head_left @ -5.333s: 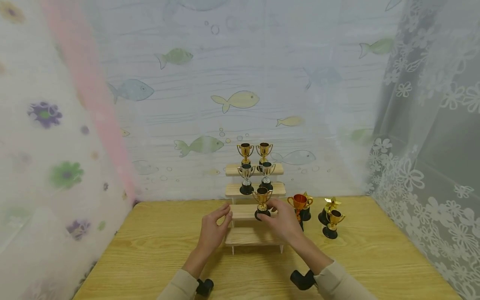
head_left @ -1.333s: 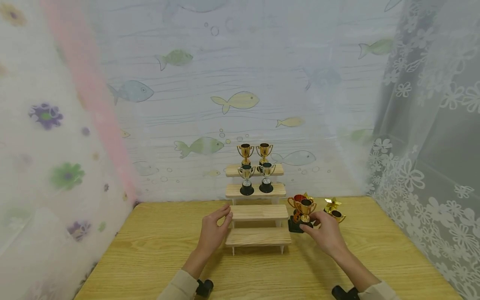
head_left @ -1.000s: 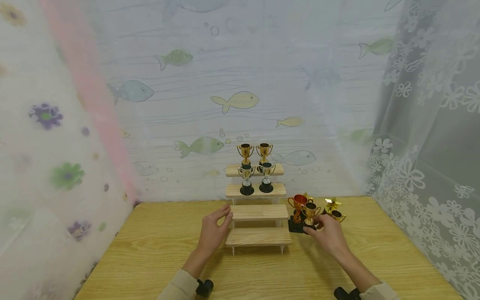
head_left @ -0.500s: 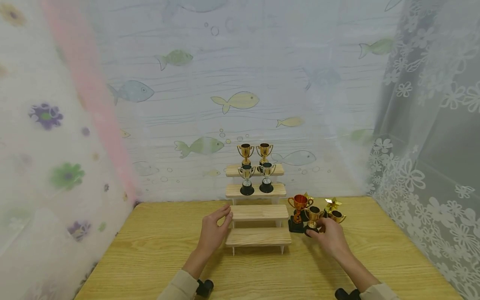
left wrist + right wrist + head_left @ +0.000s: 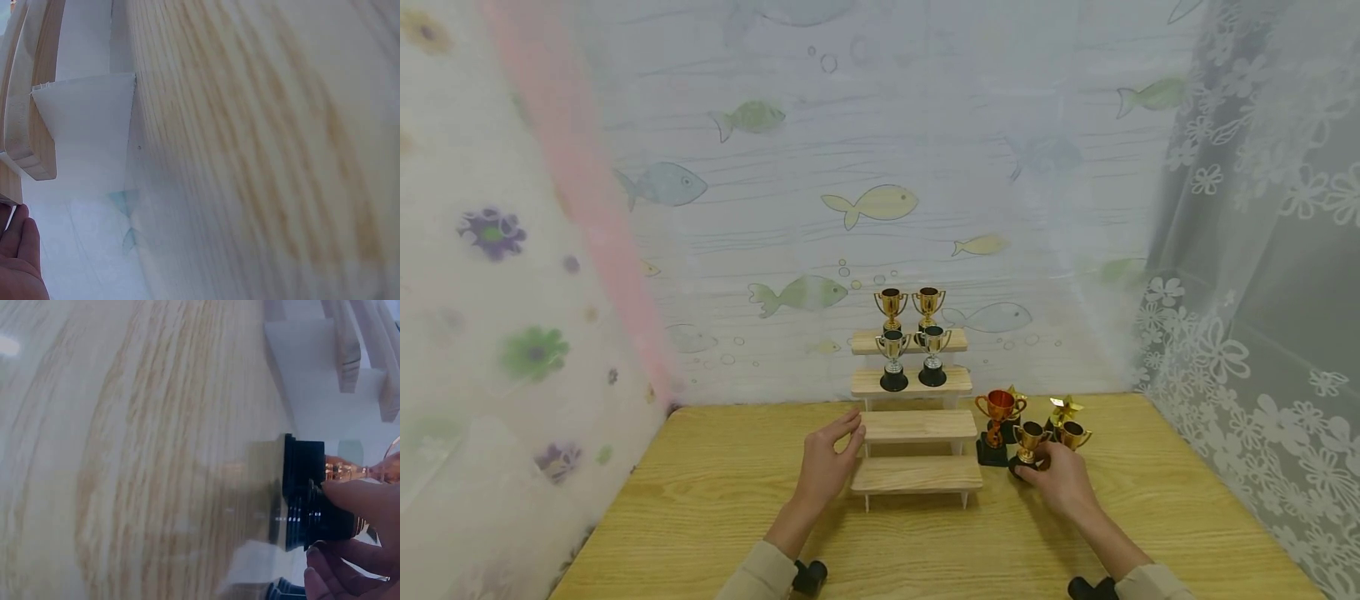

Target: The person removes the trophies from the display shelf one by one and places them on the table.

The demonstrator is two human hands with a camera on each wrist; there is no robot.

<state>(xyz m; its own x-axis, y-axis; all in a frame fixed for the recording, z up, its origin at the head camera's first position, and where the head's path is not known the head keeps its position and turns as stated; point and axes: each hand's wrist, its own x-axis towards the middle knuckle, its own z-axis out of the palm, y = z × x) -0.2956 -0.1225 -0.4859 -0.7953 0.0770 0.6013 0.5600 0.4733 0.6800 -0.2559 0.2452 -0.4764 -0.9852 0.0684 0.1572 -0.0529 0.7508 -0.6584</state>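
My right hand (image 5: pixel 1062 482) pinches a small gold trophy cup (image 5: pixel 1030 436) by its black base, low over the table at the stand's right. The right wrist view shows thumb and fingers around that round base (image 5: pixel 325 519); whether it touches the table I cannot tell. My left hand (image 5: pixel 825 462) touches the left end of a tiered wooden display stand (image 5: pixel 917 425) with fairly straight fingers. Two gold cups (image 5: pixel 891 304) stand on the top tier and two silver cups (image 5: pixel 933 346) on the tier below. The two lower tiers bear no cups.
Close left of the held cup stands a taller orange-red trophy (image 5: pixel 998 408) on a square black base. Behind are gold star trophies (image 5: pixel 1064 408), and another gold cup (image 5: pixel 1072 433) stands to the right. A fish-patterned curtain (image 5: pixel 775 208) backs the wooden table (image 5: pixel 722 500).
My right hand has carried the gold cup from the stand's third tier rightward, past the orange-red trophy, and lowered it toward the table. The left hand has stayed at the stand.
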